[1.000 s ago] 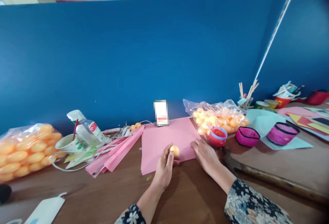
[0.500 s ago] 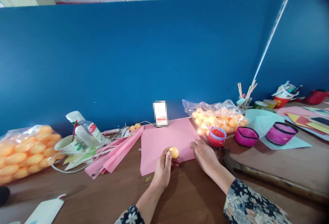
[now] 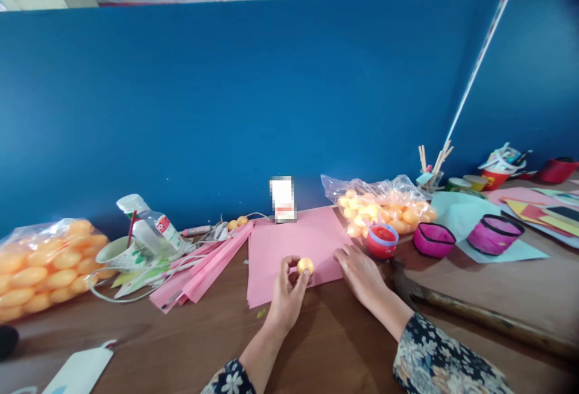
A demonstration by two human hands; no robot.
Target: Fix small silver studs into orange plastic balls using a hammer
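My left hand (image 3: 289, 292) grips an orange ping-pong ball (image 3: 306, 266) between thumb and fingers, above the near edge of the pink paper (image 3: 294, 231). My right hand (image 3: 362, 274) rests palm down with its fingertips on the right side of that paper, fingers slightly bent and nothing seen in them. Just right of its fingers stands a red cup with a lilac rim (image 3: 382, 242). Behind it lies a clear plastic bag of orange balls (image 3: 389, 210).
Folded pink paper strips (image 3: 212, 264), a plastic bottle (image 3: 158, 228) and a paper cup (image 3: 117, 255) are at left, beside another bag of balls (image 3: 49, 267). A hammer (image 3: 479, 309) and two magenta fabric rings (image 3: 434, 241) lie right. A blue partition (image 3: 289, 80) stands behind.
The left hand has turned the ball in its fingers: the thumb now lies over its front and the index finger has lifted behind it. My right hand has barely moved.
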